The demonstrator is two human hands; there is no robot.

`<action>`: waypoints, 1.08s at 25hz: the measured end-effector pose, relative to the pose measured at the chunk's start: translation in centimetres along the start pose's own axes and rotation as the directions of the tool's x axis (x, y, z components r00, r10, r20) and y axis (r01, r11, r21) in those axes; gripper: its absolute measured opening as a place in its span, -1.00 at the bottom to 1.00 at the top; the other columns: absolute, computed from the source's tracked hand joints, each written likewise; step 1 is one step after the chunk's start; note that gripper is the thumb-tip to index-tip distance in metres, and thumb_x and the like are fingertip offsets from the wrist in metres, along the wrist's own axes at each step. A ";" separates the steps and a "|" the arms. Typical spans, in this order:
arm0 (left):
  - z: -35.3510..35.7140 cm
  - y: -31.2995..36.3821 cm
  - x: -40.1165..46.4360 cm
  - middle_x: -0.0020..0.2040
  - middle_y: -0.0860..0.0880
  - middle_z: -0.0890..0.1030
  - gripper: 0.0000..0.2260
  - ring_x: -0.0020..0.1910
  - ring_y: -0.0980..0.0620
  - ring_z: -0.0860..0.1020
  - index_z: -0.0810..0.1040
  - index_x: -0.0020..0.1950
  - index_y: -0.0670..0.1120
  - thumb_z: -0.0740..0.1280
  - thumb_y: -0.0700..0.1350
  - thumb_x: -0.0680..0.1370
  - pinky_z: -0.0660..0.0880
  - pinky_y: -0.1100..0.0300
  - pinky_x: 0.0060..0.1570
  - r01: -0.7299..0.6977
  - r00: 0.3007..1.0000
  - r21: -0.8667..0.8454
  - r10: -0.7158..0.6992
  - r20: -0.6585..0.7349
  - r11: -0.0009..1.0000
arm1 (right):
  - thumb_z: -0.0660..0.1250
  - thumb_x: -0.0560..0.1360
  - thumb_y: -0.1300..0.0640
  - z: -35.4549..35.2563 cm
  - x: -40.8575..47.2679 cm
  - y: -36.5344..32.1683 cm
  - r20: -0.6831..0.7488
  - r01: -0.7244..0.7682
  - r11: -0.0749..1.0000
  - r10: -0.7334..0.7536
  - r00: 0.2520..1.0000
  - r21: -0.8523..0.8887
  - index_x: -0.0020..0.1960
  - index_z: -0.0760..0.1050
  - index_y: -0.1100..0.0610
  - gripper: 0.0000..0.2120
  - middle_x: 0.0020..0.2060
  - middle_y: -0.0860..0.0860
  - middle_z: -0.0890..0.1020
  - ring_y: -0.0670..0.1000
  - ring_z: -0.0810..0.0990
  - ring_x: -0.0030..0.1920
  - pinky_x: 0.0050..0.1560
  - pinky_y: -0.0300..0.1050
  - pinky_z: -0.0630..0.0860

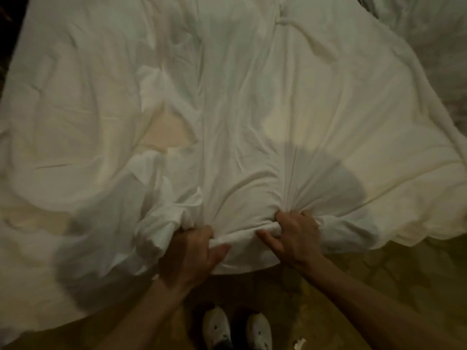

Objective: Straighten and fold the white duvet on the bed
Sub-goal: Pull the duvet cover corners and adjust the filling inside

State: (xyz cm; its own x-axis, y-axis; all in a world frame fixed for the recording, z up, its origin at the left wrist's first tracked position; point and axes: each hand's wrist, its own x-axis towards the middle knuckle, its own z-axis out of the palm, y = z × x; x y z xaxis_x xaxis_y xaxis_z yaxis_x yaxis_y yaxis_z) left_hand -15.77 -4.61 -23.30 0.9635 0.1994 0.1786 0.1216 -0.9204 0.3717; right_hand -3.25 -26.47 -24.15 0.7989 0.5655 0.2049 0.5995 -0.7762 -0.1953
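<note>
The white duvet (227,97) fills most of the frame, rumpled. At lower centre the left hand (188,253) and right hand (295,236) each grip its bunched near edge, above two white shoes (217,329).

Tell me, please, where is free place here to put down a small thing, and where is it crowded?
Free: the floor right of the right hand, below the duvet edge. Crowded: between the two hands, where the left hand bunches cloth, and around the shoes.
</note>
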 end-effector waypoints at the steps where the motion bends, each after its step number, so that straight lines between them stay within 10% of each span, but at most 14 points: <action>1: -0.3 0.2 -0.8 -0.35 -0.01 0.57 -0.40 -0.38 -0.04 0.56 0.53 -0.22 -0.03 -0.07 0.37 0.59 0.37 0.20 -0.43 0.037 0.999 -0.038 -0.036 0.027 0.999 | -0.09 0.52 -0.51 -0.1 0.0 -0.1 0.018 -0.010 1.000 0.010 1.000 0.023 -0.27 0.45 0.07 -0.29 -0.36 0.05 0.58 0.15 0.55 -0.31 -0.14 0.03 0.41; 5: -4.2 -1.3 -3.7 0.11 -0.11 0.61 -0.42 0.09 -0.10 0.54 0.53 0.22 -0.09 0.00 0.33 0.60 0.51 0.05 -0.01 0.001 1.000 0.023 0.000 -0.003 1.000 | 0.02 0.48 -0.52 -0.5 0.0 -4.0 -0.052 0.018 0.983 -0.009 0.999 0.181 -0.05 0.50 0.17 -0.25 -0.10 0.10 0.55 0.15 0.50 -0.07 0.01 0.05 0.33; 11: -13.9 -8.3 -5.7 0.27 -0.31 0.51 -0.45 0.27 -0.31 0.44 0.43 0.36 -0.21 0.07 0.19 0.62 0.34 -0.20 0.26 0.021 0.957 0.225 0.045 -0.285 0.974 | 0.10 0.50 -0.48 -1.6 1.9 -14.9 -0.133 0.194 0.913 -0.156 0.979 0.360 0.37 0.42 0.30 -0.12 0.30 0.22 0.49 0.24 0.46 0.30 0.34 0.20 0.35; 17: -15.5 -18.7 -9.8 0.44 -0.33 0.35 -0.25 0.38 -0.35 0.37 0.30 0.52 -0.23 0.00 0.33 0.59 0.31 -0.24 0.34 0.153 0.986 0.274 -0.127 -0.112 0.949 | 0.10 0.51 -0.45 -0.8 4.7 -27.6 -0.145 0.373 0.857 -0.344 0.928 0.356 0.50 0.29 0.30 -0.08 0.46 0.27 0.38 0.24 0.29 0.52 0.51 0.34 0.17; 22: -12.3 -25.2 -9.5 0.34 -0.30 0.48 -0.14 0.31 -0.26 0.41 0.42 0.42 -0.28 -0.02 0.44 0.53 0.26 -0.23 0.39 0.220 0.974 0.244 -0.202 -0.100 0.944 | 0.01 0.49 -0.51 5.3 6.0 -33.2 0.048 0.313 0.934 -0.325 0.944 0.172 0.44 0.41 0.26 -0.07 0.38 0.19 0.48 0.24 0.40 0.42 0.52 0.27 0.15; 27: -10.8 -28.7 -5.8 -0.18 -0.17 0.62 -0.29 -0.22 -0.18 0.57 0.58 -0.05 -0.16 -0.06 0.42 0.55 0.47 -0.04 -0.12 0.143 0.990 0.255 -0.144 -0.015 0.956 | 0.01 0.50 -0.52 8.2 7.2 -34.2 0.080 0.235 0.972 -0.237 0.968 0.029 0.02 0.54 0.13 -0.26 -0.05 0.05 0.60 0.12 0.52 0.00 0.19 0.13 0.37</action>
State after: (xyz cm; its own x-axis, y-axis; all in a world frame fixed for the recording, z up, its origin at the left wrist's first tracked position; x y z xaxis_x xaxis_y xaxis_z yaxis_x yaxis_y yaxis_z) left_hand -27.43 24.24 -25.19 0.9325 0.3345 0.1366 0.3145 -0.9376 0.1485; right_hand -17.58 6.44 -23.86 0.6356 0.7535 0.1681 0.7716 -0.6130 -0.1696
